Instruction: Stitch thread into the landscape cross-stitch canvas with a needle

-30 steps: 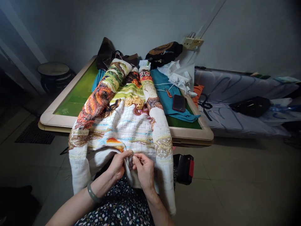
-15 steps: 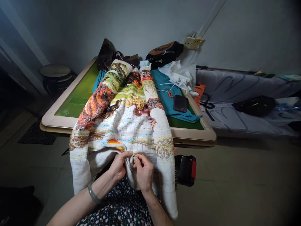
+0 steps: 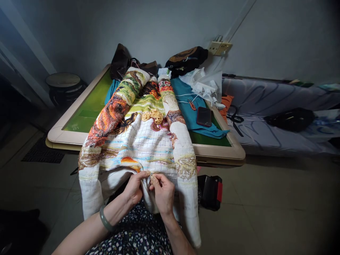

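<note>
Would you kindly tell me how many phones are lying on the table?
1: the dark phone lies on the teal cloth at the table's right side; others could be hidden under the clutter.

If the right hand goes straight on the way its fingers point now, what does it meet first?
Probably the left hand: the right hand points left across the embroidered cloth, their fingertips nearly touching at its folded edge.

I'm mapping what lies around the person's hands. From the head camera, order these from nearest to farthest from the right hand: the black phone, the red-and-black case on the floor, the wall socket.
From the right hand:
1. Red-and-black case, on the floor just to its right.
2. Black phone, on the teal cloth up on the table.
3. Wall socket, on the far wall behind the table.
</note>
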Motion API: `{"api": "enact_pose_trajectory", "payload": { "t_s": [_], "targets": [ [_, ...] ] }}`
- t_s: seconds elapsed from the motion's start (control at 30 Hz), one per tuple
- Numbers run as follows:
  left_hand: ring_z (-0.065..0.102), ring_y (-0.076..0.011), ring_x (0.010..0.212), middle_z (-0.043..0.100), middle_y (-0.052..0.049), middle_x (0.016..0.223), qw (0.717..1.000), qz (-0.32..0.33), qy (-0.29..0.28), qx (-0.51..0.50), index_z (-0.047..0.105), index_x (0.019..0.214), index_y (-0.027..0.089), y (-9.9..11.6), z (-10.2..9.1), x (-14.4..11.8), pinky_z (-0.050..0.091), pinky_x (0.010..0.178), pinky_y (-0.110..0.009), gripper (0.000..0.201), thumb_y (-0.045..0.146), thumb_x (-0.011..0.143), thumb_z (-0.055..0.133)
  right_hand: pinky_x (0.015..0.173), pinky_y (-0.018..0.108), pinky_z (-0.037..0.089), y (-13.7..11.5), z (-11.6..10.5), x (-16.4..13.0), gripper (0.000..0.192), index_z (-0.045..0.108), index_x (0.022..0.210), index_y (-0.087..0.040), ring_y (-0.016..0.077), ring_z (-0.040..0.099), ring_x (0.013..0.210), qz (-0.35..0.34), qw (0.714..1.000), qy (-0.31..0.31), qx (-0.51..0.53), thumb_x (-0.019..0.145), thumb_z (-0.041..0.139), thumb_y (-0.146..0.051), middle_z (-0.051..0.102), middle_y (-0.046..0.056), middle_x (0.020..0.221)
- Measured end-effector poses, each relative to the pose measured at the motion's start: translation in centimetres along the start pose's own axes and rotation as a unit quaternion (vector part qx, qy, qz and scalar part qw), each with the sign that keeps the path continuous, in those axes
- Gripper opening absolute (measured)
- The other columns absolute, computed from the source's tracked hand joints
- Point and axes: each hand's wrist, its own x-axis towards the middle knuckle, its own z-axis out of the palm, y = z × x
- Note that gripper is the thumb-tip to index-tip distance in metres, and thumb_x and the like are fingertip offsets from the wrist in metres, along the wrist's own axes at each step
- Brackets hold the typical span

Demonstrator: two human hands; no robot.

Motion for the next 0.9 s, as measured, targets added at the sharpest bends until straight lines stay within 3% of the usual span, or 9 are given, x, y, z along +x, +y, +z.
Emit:
{"api": "enact_pose_trajectory", "payload": {
  "t_s": [0.23,0.33,0.43,0.53,0.63,0.73,0.8,0.9],
  "targets": [
    [0.057,-0.0128,0.051,0.065,-0.003,0.057,0.999,0.034,0.019,0.009,0.067,0.064,0.009,-0.4,-0.3,0.0,0.046,0.055,-0.026,0.021,0.022,0.054,0.08,0.053,0.024,0.048,-0.2,-1.0,0.0,0.019,0.066,0.08,-0.015,0.0152,0.059,0.052,0.006,0.999,-0.048,0.003,0.082,0.055,-0.03,0.062,0.001,0.056],
    [0.058,-0.0133,0.053,0.066,-0.004,0.059,0.999,0.041,0.011,0.018,0.068,0.066,0.008,-0.4,-0.3,-0.2,0.047,0.057,-0.026,0.023,0.023,0.055,0.081,0.054,0.024,0.05,-0.7,-1.1,-0.1,0.015,0.062,0.086,-0.015,0.0155,0.062,0.054,0.009,0.999,-0.03,0.02,0.081,0.055,-0.027,0.064,0.002,0.063],
    [0.06,-0.0153,0.054,0.067,-0.006,0.06,0.999,0.036,0.0,0.027,0.069,0.065,0.008,-0.2,-0.3,-0.6,0.049,0.061,-0.029,0.024,0.025,0.056,0.082,0.055,0.024,0.05,-1.2,-0.8,0.4,0.016,0.058,0.093,-0.016,0.0152,0.062,0.053,-0.028,1.0,-0.001,-0.004,0.081,0.054,-0.024,0.063,0.0,0.062],
    [0.064,-0.0201,0.063,0.071,-0.009,0.066,0.998,0.044,-0.003,0.036,0.071,0.071,0.008,0.1,-0.6,-0.7,0.05,0.067,-0.032,0.028,0.027,0.055,0.083,0.053,0.024,0.046,-1.7,-0.9,1.2,0.022,0.06,0.102,-0.017,0.0151,0.06,0.052,-0.08,0.992,-0.042,-0.089,0.082,0.05,-0.02,0.062,-0.001,0.06],
    [0.066,-0.0216,0.07,0.072,-0.008,0.071,0.996,0.078,0.005,0.05,0.072,0.075,0.01,0.3,-0.9,-0.6,0.05,0.073,-0.033,0.03,0.024,0.052,0.084,0.054,0.024,0.044,-2.3,-1.2,1.8,0.017,0.064,0.089,-0.02,0.0155,0.06,0.056,-0.119,0.973,-0.084,-0.181,0.085,0.047,-0.02,0.066,0.002,0.067],
    [0.067,-0.0218,0.076,0.073,-0.009,0.075,0.994,0.096,-0.002,0.059,0.073,0.076,0.01,0.4,-1.1,-0.6,0.048,0.078,-0.032,0.028,0.021,0.052,0.083,0.064,0.027,0.045,-2.8,-1.4,1.8,0.019,0.065,0.077,-0.02,0.0188,0.061,0.069,-0.166,0.961,-0.048,-0.218,0.085,0.048,-0.021,0.066,0.006,0.075],
    [0.067,-0.0231,0.079,0.073,-0.01,0.077,0.992,0.1,-0.015,0.07,0.073,0.076,0.01,0.5,-1.1,-0.6,0.048,0.079,-0.033,0.026,0.021,0.054,0.082,0.064,0.028,0.046,-2.9,-1.3,1.8,0.018,0.064,0.075,-0.019,0.0186,0.06,0.07,-0.161,0.973,-0.024,-0.164,0.085,0.05,-0.024,0.065,0.007,0.077],
    [0.067,-0.0253,0.08,0.073,-0.011,0.074,0.991,0.1,-0.018,0.091,0.072,0.072,0.009,0.5,-1.2,-0.6,0.048,0.08,-0.035,0.022,0.022,0.057,0.08,0.05,0.024,0.046,-3.0,-1.1,2.2,0.017,0.058,0.081,-0.019,0.0136,0.056,0.051,-0.046,0.998,-0.042,0.028,0.087,0.052,-0.034,0.061,0.001,0.065]
  ]
}}
